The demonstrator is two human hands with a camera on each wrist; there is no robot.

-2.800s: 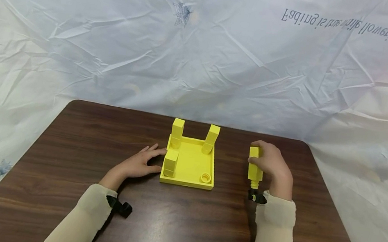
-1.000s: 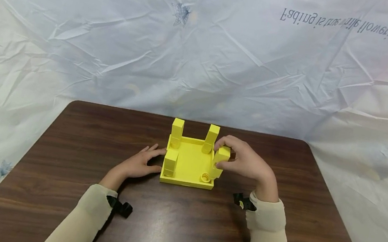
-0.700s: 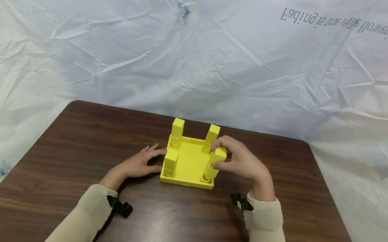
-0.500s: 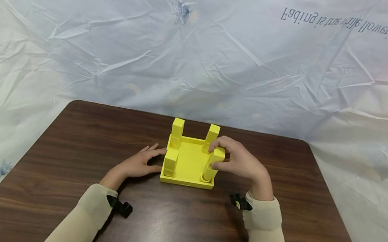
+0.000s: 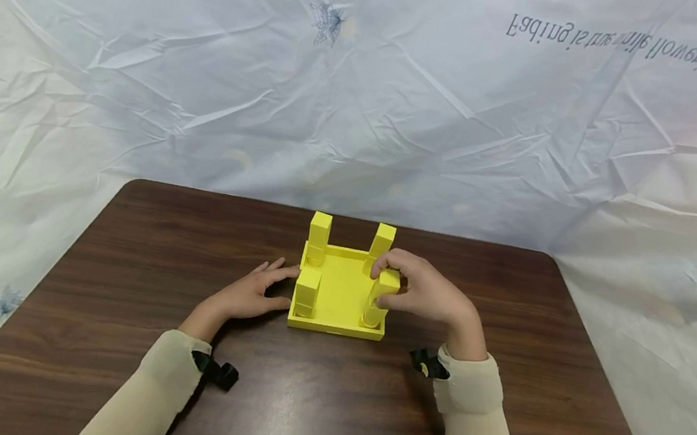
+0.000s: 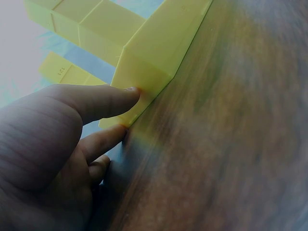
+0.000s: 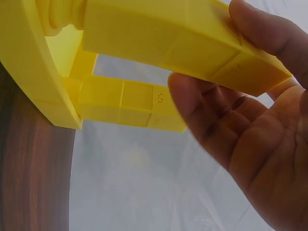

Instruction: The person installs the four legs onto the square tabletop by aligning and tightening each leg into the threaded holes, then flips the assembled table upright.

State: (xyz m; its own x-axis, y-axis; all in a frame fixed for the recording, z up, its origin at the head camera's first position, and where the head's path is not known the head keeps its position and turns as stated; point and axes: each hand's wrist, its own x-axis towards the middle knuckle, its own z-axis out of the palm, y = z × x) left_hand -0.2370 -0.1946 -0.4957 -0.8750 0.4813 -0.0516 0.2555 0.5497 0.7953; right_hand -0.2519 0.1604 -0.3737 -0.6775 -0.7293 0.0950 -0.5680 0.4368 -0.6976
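A shallow yellow plastic base (image 5: 341,291) with raised edges lies on the table. Square yellow legs stand upright in three corners: far left (image 5: 320,232), far right (image 5: 383,241) and near left (image 5: 308,290). At the near right corner, my right hand (image 5: 434,293) grips a fourth leg (image 7: 159,38) between thumb and fingers near its top. The lower end meets the round socket there; how deep the thread sits I cannot tell. My left hand (image 5: 251,294), fingers spread, rests against the base's left side, thumb and fingertips touching its edge (image 6: 154,53).
The dark wood-grain table (image 5: 295,403) has rounded far corners. Behind it and on both sides hangs a wrinkled white sheet (image 5: 365,101) with printed lettering. A black strap mount sits on each wrist, at the left cuff (image 5: 216,371) and right cuff (image 5: 428,364).
My right hand has carried the leg leftward from beside the base to the near right corner, then lowered and straightened it over the socket. My left hand has stayed still.
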